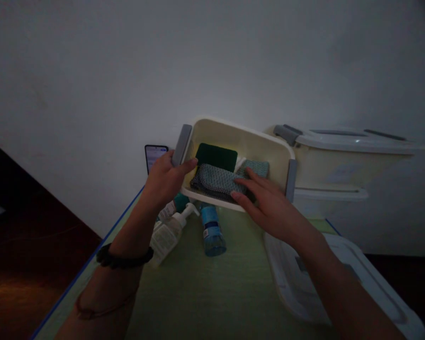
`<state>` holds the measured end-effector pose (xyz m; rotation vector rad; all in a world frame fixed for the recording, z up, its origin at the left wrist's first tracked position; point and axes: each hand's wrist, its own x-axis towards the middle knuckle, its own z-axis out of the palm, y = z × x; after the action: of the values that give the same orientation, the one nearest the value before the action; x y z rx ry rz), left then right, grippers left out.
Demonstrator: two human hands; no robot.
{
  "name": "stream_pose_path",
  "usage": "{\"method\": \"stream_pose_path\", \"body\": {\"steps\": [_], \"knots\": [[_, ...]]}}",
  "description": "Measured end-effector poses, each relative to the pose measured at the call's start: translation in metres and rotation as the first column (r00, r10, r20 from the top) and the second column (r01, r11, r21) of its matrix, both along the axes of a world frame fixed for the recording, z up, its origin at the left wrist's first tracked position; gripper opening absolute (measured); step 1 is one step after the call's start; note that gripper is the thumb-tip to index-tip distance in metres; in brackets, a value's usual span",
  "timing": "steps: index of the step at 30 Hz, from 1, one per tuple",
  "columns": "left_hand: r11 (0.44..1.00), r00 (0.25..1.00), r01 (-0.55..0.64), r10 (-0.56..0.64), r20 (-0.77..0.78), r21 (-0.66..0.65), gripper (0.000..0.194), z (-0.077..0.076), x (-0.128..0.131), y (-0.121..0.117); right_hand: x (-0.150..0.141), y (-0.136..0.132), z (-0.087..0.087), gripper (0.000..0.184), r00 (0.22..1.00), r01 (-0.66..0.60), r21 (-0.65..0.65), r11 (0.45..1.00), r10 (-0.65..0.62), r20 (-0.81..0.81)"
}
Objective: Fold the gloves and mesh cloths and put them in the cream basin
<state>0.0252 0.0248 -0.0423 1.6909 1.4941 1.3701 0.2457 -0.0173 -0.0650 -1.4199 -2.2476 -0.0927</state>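
Note:
A cream plastic bin (230, 126) with grey end handles is tilted towards me above the table. My left hand (166, 179) grips its left end, with the thumb over the rim by the grey handle (182, 145). Inside the bin lie a dark green scouring pad (216, 157), a grey mesh scrubbing cloth (217, 179) and a pale green-grey cloth (258, 167). My right hand (265, 203) reaches over the front rim, its fingers apart and resting at the right edge of the grey cloth. The undersides of the cloths are hidden.
On the green-covered table (205, 297) are a blue bottle (212, 230), a pump bottle (167, 236) and a teal-capped bottle (172, 207). A white lid (293, 283) lies right. Lidded storage boxes (333, 165) stand behind it. A phone (155, 155) leans against the wall.

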Motion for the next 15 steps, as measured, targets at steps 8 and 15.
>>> {"method": "stream_pose_path", "body": {"steps": [8, 15], "knots": [[0.998, 0.986, -0.061, 0.064, 0.152, -0.027, 0.038, -0.004, -0.001, 0.003, -0.002, -0.005, 0.005, 0.04, 0.992, -0.115, 0.202, 0.973, 0.122, -0.023], [0.999, 0.872, -0.03, 0.04, 0.489, -0.029, 0.03, -0.005, -0.009, 0.011, 0.004, 0.003, 0.003, 0.045, 0.998, 0.041, 0.39, 0.92, -0.021, -0.055]]}}
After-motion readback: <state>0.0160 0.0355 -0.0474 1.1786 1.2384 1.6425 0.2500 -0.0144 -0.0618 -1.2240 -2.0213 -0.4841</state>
